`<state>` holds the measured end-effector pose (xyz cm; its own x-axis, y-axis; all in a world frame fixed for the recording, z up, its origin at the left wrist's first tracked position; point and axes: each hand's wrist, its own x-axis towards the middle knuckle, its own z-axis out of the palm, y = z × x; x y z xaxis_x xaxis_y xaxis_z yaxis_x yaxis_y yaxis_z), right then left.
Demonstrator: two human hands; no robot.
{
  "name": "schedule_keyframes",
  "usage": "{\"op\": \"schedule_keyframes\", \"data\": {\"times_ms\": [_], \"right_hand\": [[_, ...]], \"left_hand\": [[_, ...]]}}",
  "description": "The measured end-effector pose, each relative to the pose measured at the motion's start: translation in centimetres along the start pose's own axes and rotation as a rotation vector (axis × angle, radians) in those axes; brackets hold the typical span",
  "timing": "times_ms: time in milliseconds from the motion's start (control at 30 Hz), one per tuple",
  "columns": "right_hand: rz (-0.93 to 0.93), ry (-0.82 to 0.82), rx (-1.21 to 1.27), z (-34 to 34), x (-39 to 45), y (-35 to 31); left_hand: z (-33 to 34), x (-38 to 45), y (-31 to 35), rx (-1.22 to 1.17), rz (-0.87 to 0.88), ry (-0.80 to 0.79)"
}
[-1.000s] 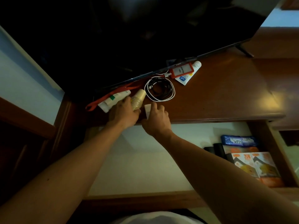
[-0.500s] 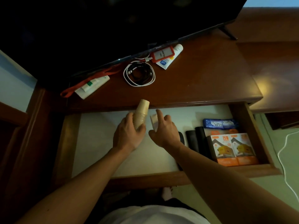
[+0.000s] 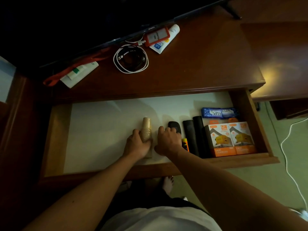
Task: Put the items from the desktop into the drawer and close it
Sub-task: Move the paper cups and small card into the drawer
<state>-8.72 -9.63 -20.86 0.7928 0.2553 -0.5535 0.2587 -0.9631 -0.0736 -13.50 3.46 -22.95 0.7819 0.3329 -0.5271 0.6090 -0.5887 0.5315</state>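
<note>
Both hands are down inside the open drawer (image 3: 56,137); the left hand (image 3: 137,145) is wrapped round the lower end of a stack of paper cups (image 3: 146,130), fingers curled on it, the stack lying on the pale drawer floor with its closed end pointing toward the desk; the right hand (image 3: 167,140) sits just beside it, knuckles up and fingers bent down onto the drawer floor, and whether it grips anything I cannot tell, its fingertips are hidden beneath it; it overlaps the near end of a small black device (image 3: 174,126). To the right in the drawer, a yellow-and-orange tube (image 3: 185,145) peeks out by the wrist; then two dark cylinders (image 3: 194,130) side by side; then two orange charger boxes (image 3: 230,139) against the front wall, with a blue soap packet (image 3: 218,112) behind them. Up on the desk (image 3: 200,64), items are still waiting: a white tube with a green mark (image 3: 80,74) at the left, a red lanyard (image 3: 73,70) lying across it; a coil of white and black cables (image 3: 130,60) in the middle; a red card holder (image 3: 157,36) resting on another white tube (image 3: 166,42), close under the edge of a dark screen (image 3: 66,22). Low light, greenish floor (image 3: 266,172) at right with a white cord (image 3: 290,139) trailing over it; a bare foot (image 3: 168,184) shows below the drawer front.
</note>
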Motion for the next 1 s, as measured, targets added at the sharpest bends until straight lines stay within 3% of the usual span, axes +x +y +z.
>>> {"op": "schedule_keyframes", "data": {"times_ms": [333,600,1000], "right_hand": [[-0.093,0.015,-0.152,0.1,0.1,1.6],[-0.185,-0.024,-0.199,-1.1,0.6,2.8],[-0.220,0.011,-0.208,-0.7,0.6,4.9]], "left_hand": [[0.2,0.4,0.9,0.170,-0.015,-0.071],[0.7,0.1,1.9,0.042,-0.044,-0.189],[1.7,-0.2,2.5,-0.002,-0.084,-0.202]]}}
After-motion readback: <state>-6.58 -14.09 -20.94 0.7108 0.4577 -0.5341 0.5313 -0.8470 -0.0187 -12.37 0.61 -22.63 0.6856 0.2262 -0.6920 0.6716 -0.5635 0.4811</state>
